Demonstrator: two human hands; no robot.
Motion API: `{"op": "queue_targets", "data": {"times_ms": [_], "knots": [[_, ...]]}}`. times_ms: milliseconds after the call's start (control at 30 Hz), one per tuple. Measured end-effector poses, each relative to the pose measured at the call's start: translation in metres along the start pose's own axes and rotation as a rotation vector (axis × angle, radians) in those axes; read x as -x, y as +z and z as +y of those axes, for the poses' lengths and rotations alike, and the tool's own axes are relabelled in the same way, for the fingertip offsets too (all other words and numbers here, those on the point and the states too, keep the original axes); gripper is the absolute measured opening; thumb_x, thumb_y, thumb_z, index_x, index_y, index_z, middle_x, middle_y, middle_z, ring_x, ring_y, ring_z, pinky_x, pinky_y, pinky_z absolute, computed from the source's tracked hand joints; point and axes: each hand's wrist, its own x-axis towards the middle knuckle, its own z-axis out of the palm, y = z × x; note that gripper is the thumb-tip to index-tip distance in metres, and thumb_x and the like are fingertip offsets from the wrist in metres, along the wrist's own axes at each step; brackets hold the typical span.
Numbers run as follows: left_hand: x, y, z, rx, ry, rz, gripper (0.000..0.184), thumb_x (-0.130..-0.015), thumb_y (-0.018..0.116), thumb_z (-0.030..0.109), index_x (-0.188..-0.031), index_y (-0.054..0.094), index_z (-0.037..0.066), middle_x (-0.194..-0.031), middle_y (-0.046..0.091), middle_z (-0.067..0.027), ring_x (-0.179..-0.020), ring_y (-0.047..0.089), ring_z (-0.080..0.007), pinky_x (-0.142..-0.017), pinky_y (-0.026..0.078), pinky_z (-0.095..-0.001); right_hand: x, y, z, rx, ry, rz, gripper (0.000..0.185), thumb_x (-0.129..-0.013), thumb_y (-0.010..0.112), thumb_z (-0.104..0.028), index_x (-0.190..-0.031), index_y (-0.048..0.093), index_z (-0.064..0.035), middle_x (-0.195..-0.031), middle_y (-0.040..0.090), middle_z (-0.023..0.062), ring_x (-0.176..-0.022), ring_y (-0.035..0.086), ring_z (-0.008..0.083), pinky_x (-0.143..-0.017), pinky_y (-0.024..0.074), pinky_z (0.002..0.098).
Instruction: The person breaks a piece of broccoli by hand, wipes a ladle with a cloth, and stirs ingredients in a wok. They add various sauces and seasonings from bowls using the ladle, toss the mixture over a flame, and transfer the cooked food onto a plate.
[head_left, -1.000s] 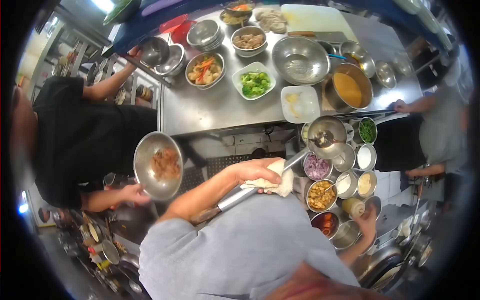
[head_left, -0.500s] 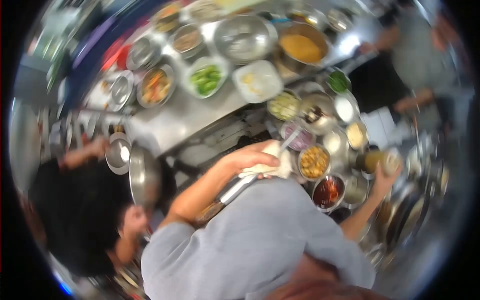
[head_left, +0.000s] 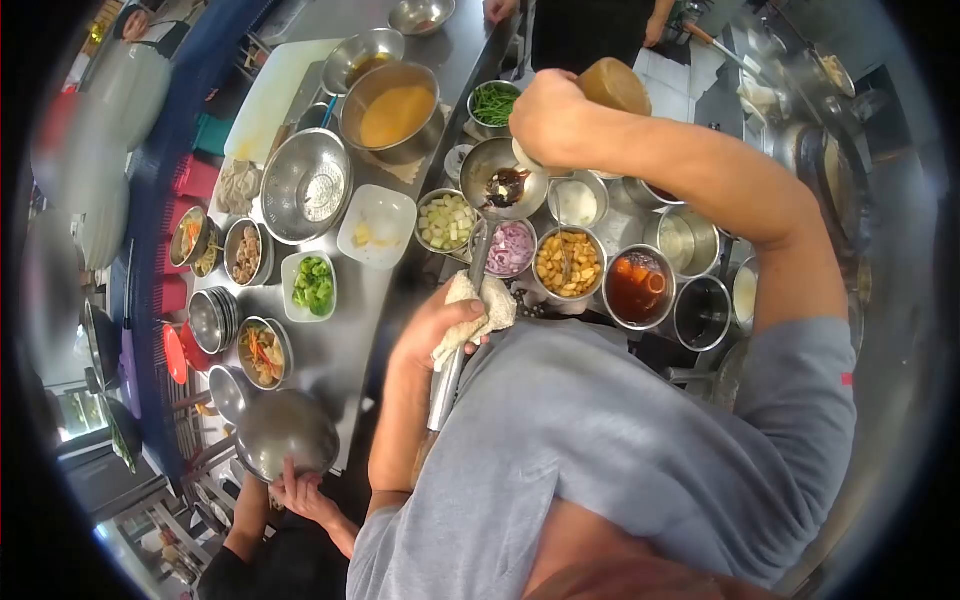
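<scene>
My left hand [head_left: 435, 330] is closed around a long metal handle [head_left: 448, 385], with a folded off-white cloth [head_left: 480, 312] in the grip. The handle runs up to a round metal pan or ladle bowl [head_left: 488, 160] holding dark sauce [head_left: 508, 186]; their join is partly hidden. My right hand [head_left: 550, 118] grips a tan-filled bottle [head_left: 616, 86], tilted with its pale end low by the metal bowl. Whether anything pours out cannot be seen. Near the bowl are cut pale green vegetables [head_left: 446, 222], chopped purple onion [head_left: 510, 248] and fried golden cubes [head_left: 568, 264].
Pots of red-brown sauce [head_left: 638, 287] and clear liquid [head_left: 683, 242] stand close to my body. A steel counter [head_left: 335, 372] on the left carries a colander [head_left: 306, 187], a soup pot [head_left: 398, 112] and several bowls. At lower left, another person's hand [head_left: 305, 495] touches a large metal bowl [head_left: 287, 436].
My right hand has brought the bottle from the far right to the metal bowl and tilted it. My left hand keeps its hold. The view has turned, and the other person's bowl is now tipped over.
</scene>
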Motion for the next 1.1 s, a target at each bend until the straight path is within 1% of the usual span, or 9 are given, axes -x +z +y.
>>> {"op": "queue_targets", "data": {"times_ms": [200, 333, 433, 533, 667, 767, 933, 1033, 1100], "knots": [[-0.001, 0.006, 0.000, 0.030, 0.032, -0.012, 0.051, -0.075, 0.064, 0.015, -0.119, 0.044, -0.001, -0.087, 0.060, -0.0130, -0.058, 0.059, -0.0161, -0.040, 0.045, -0.0225, 0.011, 0.056, 0.023, -0.326, 0.034, 0.155, 0.026, -0.059, 0.072, -0.018, -0.080, 0.064, -0.0066, -0.073, 0.066, 0.0116, -0.074, 0.066, 0.0280, -0.063, 0.0524, 0.0371], [-0.007, -0.013, -0.011, -0.063, 0.045, -0.005, 0.048, -0.077, 0.064, 0.016, -0.118, 0.045, 0.000, -0.085, 0.061, -0.0118, -0.059, 0.059, -0.0158, -0.042, 0.046, -0.0242, 0.053, 0.098, 0.005, -1.183, 0.134, 0.034, 0.080, -0.058, 0.076, -0.025, -0.129, 0.044, -0.0066, -0.106, 0.061, 0.0211, -0.101, 0.059, 0.0333, -0.087, 0.0468, 0.0387], [-0.007, -0.007, -0.027, 0.124, 0.118, -0.034, 0.042, -0.078, 0.063, 0.014, -0.114, 0.047, 0.001, -0.084, 0.061, -0.0122, -0.059, 0.059, -0.0156, -0.042, 0.046, -0.0247, 0.067, 0.208, -0.043, -1.561, 0.232, 0.558, 0.070, -0.062, 0.079, -0.009, -0.124, 0.047, 0.0001, -0.119, 0.054, 0.0142, -0.108, 0.054, 0.0247, -0.094, 0.0422, 0.0351], [-0.003, 0.006, -0.029, 0.195, 0.178, 0.023, 0.037, -0.078, 0.063, 0.014, -0.109, 0.047, 0.001, -0.084, 0.061, -0.0130, -0.059, 0.059, -0.0154, -0.041, 0.045, -0.0238, 0.081, 0.281, -0.067, -1.638, 0.720, 0.624, 0.071, -0.071, 0.076, -0.008, -0.131, 0.039, 0.0020, -0.126, 0.049, 0.0153, -0.117, 0.047, 0.0236, -0.100, 0.0375, 0.0363], [-0.003, 0.026, -0.026, 0.197, 0.168, 0.083, 0.037, -0.078, 0.063, 0.013, -0.109, 0.047, 0.001, -0.085, 0.061, -0.0133, -0.059, 0.060, -0.0156, -0.041, 0.045, -0.0236, 0.096, 0.338, -0.052, -1.796, 0.702, 0.879, 0.060, -0.084, 0.068, -0.009, -0.134, 0.038, 0.0014, -0.132, 0.046, 0.0183, -0.122, 0.044, 0.0244, -0.099, 0.0392, 0.0362], [-0.008, 0.037, -0.019, 0.208, 0.231, 0.112, 0.034, -0.078, 0.064, 0.014, -0.106, 0.049, 0.000, -0.084, 0.061, -0.0140, -0.059, 0.060, -0.0157, -0.041, 0.046, -0.0236, 0.118, 0.269, -0.029, -1.938, 0.718, 0.851, 0.039, -0.094, 0.055, -0.015, -0.126, 0.044, 0.0039, -0.126, 0.051, 0.0201, -0.110, 0.054, 0.0243, -0.097, 0.0424, 0.0361], [-0.051, 0.029, 0.003, 0.283, 0.281, 0.084, 0.025, -0.079, 0.065, 0.013, -0.098, 0.055, 0.000, -0.080, 0.063, -0.0130, -0.059, 0.063, -0.0175, -0.043, 0.050, -0.0258, 0.117, 0.141, -0.111, -2.544, -0.184, 0.153, 0.048, -0.098, 0.039, -0.035, -0.126, 0.042, 0.0043, -0.097, 0.064, 0.0265, -0.093, 0.064, 0.0330, -0.088, 0.0482, 0.0403], [-0.078, 0.041, 0.010, 0.207, 0.441, 0.100, 0.026, -0.080, 0.067, 0.022, -0.097, 0.058, 0.004, -0.078, 0.063, -0.0105, -0.059, 0.062, -0.0186, -0.045, 0.050, -0.0285, 0.134, 0.034, -0.178, -3.122, -0.163, -0.207, 0.045, -0.095, 0.045, -0.031, -0.125, 0.042, 0.0030, -0.095, 0.064, 0.0199, -0.085, 0.064, 0.0332, -0.081, 0.0514, 0.0434], [-0.098, 0.033, -0.004, 0.259, 0.316, -0.026, 0.025, -0.087, 0.059, 0.028, -0.099, 0.058, 0.007, -0.089, 0.064, -0.0067, -0.075, 0.063, -0.0167, -0.065, 0.053, -0.0316, 0.135, 0.035, -0.211, -3.200, -0.032, -0.020, 0.027, -0.093, 0.047, -0.023, -0.107, 0.050, -0.0006, -0.073, 0.059, 0.0095, -0.063, 0.061, 0.0234, -0.062, 0.0529, 0.0383]]}}
